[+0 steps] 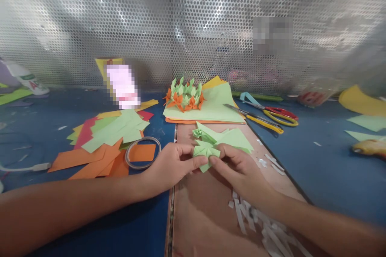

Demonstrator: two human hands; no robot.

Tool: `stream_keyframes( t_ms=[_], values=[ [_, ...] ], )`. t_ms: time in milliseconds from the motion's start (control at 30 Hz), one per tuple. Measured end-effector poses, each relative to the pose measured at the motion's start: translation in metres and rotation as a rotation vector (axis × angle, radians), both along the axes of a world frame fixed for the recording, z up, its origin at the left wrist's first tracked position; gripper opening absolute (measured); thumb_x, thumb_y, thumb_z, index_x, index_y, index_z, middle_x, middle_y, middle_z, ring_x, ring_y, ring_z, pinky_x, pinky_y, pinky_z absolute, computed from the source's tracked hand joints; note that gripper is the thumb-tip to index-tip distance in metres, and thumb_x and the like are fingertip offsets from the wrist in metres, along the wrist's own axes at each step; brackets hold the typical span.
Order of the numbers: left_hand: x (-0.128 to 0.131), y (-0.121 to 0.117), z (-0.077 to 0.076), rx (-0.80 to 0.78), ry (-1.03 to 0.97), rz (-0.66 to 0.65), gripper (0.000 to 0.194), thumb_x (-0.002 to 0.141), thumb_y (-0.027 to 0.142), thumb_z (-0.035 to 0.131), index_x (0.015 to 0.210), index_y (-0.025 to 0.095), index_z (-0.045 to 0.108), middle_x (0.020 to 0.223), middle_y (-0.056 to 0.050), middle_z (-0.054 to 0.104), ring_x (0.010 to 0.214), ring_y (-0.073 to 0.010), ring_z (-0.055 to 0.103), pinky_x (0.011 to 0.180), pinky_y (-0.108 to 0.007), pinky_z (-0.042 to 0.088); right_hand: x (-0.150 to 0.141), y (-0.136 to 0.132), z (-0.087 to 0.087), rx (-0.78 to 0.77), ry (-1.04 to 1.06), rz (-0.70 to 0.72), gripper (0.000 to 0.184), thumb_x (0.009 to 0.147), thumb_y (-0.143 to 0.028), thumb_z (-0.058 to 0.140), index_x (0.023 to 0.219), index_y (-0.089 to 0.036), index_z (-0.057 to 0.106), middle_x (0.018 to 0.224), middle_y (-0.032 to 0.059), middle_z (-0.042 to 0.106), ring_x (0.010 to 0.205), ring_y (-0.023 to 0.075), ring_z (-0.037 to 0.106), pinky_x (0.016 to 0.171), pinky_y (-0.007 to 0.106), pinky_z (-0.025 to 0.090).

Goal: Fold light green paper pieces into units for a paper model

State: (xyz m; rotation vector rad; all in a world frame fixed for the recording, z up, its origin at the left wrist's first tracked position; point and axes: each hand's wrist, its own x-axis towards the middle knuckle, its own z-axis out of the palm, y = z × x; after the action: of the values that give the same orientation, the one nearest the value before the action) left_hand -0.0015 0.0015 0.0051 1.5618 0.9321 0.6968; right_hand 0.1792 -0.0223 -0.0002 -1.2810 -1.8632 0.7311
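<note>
A small folded piece of light green paper (206, 153) is held up between both hands over the brown board (196, 217). My left hand (171, 166) pinches its left side between thumb and fingers. On the right side, my right hand (241, 166) grips it the same way, the two thumbs close together. Just behind lie more light green paper sheets (235, 138) and a small folded green piece (197, 133). Farther back, a ring of green and orange folded paper (183, 98) rests on a stack of coloured sheets (221, 102).
Left of the board are orange paper strips (81, 158), a roll of clear tape (128, 160) and a blurred-out phone (122, 84). Scissors (271, 114) lie at the back right. White paper scraps (250, 217) are scattered near my right forearm. A glue bottle (30, 78) is far left.
</note>
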Motion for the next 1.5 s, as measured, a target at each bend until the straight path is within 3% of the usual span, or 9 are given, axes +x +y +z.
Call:
stream_keyframes(
  t_ms=[167,267,400,500,833,1100,1367,1500],
  values=[
    [0.001,0.001,0.001,0.044,0.029,0.002,0.023,0.077,0.034,0.057,0.074,0.013,0.064,0.062,0.001,0.058,0.057,-0.0093,0.05,0.053,-0.019,0.039,0.0,-0.001,-0.002,0.012,-0.004,0.049,0.028,0.085,-0.028,0.047,0.06,-0.02,0.038,0.059,-0.0042,0.04,0.057,0.0108,0.04,0.053,0.023,0.035],
    [0.002,0.001,0.001,0.05,0.008,0.006,0.021,0.078,0.033,0.056,0.077,0.013,0.063,0.064,0.001,0.059,0.057,-0.0094,0.052,0.054,-0.019,0.041,0.001,0.0,-0.004,-0.019,0.046,0.063,0.014,0.085,-0.031,0.05,0.076,-0.02,0.045,0.068,-0.0027,0.047,0.06,0.0115,0.045,0.055,0.023,0.04],
    [0.002,0.001,0.0,0.007,-0.009,-0.026,0.022,0.079,0.034,0.055,0.079,0.013,0.062,0.069,-0.001,0.061,0.06,-0.0119,0.059,0.057,-0.021,0.045,0.004,0.001,-0.003,0.194,0.099,0.005,0.016,0.082,-0.027,0.055,0.095,-0.022,0.048,0.083,0.0009,0.05,0.072,0.0139,0.051,0.065,0.026,0.045],
    [0.001,0.0,-0.001,0.025,0.043,-0.025,0.023,0.078,0.035,0.055,0.075,0.013,0.061,0.067,-0.003,0.062,0.061,-0.013,0.061,0.058,-0.022,0.045,0.005,0.001,0.002,0.324,-0.028,0.006,0.01,0.084,-0.022,0.052,0.093,-0.023,0.057,0.083,0.0026,0.053,0.079,0.0163,0.053,0.07,0.028,0.045],
    [0.003,-0.003,0.003,-0.035,0.018,-0.009,0.02,0.075,0.033,0.058,0.068,0.014,0.058,0.059,0.001,0.061,0.052,-0.0101,0.059,0.054,-0.02,0.046,0.004,0.001,0.005,0.469,-0.162,-0.03,0.016,0.078,-0.019,0.06,0.091,-0.025,0.066,0.084,0.0038,0.058,0.08,0.0183,0.056,0.069,0.031,0.046],
    [0.004,-0.003,0.002,-0.074,-0.004,-0.025,0.02,0.076,0.032,0.057,0.072,0.013,0.059,0.062,0.0,0.061,0.054,-0.0096,0.058,0.055,-0.02,0.047,0.004,0.0,0.007,0.513,-0.16,-0.015,0.012,0.076,-0.018,0.062,0.084,-0.025,0.068,0.079,0.003,0.06,0.076,0.0175,0.056,0.066,0.03,0.046],
    [0.004,-0.009,-0.002,0.075,0.106,-0.041,0.019,0.077,0.029,0.054,0.064,0.014,0.054,0.057,0.0,0.059,0.055,-0.0113,0.056,0.05,-0.019,0.041,0.0,-0.003,0.011,0.396,-0.147,-0.05,0.007,0.071,-0.015,0.063,0.069,-0.021,0.063,0.074,0.0014,0.06,0.071,0.0163,0.057,0.064,0.028,0.044],
    [0.005,-0.012,0.001,0.069,0.114,-0.037,0.017,0.076,0.024,0.054,0.062,0.014,0.055,0.055,0.002,0.057,0.052,-0.0087,0.053,0.046,-0.016,0.036,-0.002,-0.003,0.011,0.498,-0.199,-0.045,0.007,0.07,-0.016,0.063,0.066,-0.021,0.063,0.07,0.0005,0.061,0.068,0.0155,0.056,0.064,0.028,0.042]
  ],
)
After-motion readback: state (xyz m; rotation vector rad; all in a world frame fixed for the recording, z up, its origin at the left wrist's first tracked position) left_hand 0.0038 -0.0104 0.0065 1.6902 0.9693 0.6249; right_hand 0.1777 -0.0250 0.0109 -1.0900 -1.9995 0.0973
